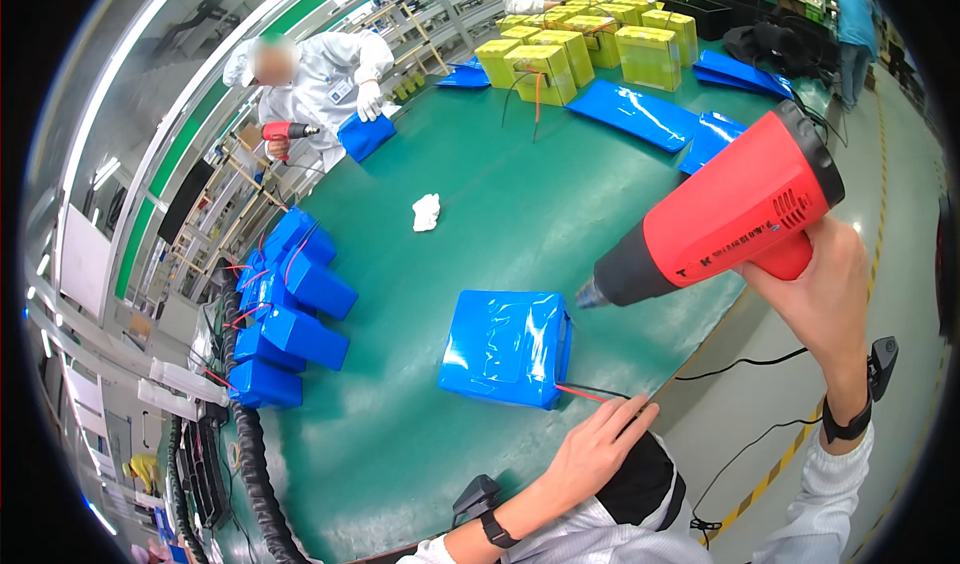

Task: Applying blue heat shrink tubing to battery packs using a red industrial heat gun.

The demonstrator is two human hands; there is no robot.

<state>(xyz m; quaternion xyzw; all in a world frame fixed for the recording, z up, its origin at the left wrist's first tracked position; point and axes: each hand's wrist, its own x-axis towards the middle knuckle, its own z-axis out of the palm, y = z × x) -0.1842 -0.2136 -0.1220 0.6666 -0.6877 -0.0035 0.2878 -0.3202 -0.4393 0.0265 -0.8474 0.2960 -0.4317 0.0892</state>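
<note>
My right hand [815, 294] is wrapped around the grip of a red and black heat gun [735, 209]. Its metal nozzle points down and left, close above the right side of a battery pack [503, 346] in glossy blue shrink film. The pack lies flat on the green table. Red and black wires [580, 392] leave its near right corner and run to my left hand [598, 449], whose fingers are closed on them at the table's near edge.
Several blue-wrapped packs [290, 304] with wires are piled at the left edge of the table [400, 434]. Yellow packs [540, 69] and blue film sleeves [635, 114] lie at the far side. A crumpled white cloth [426, 212] sits mid-table. Across, a co-worker [315, 79] holds another heat gun and a blue pack.
</note>
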